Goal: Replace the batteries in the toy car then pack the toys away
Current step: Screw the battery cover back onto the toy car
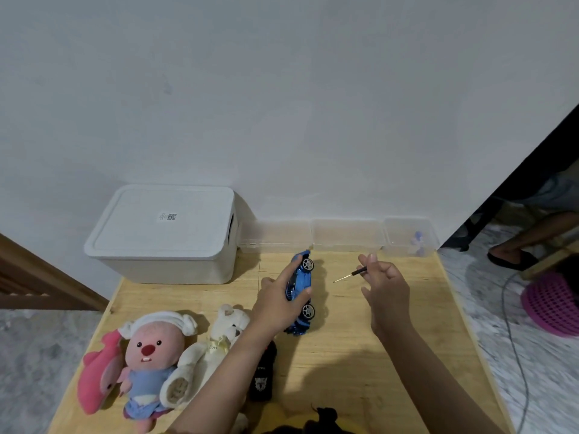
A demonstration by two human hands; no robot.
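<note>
A blue toy car (301, 280) lies tipped on its side on the wooden table (344, 355), wheels facing right. My left hand (280, 303) grips it across the body. To the right, my right hand (380, 285) pinches a small screwdriver (351, 274) by its black handle, the thin tip pointing left toward the car with a gap between them. A white lidded storage box (163, 233) stands at the back left. Plush toys lie at the front left: a pink-faced doll (150, 355), a cream bear (216, 346) and a pink plush (97, 374). A black toy (262, 375) lies under my left forearm.
Three clear plastic tubs (344, 234) line the wall at the back; the right one holds a small bluish item (417, 242). Off the table's right edge are a cable, a purple basket (551, 303) and another person's foot (510, 256).
</note>
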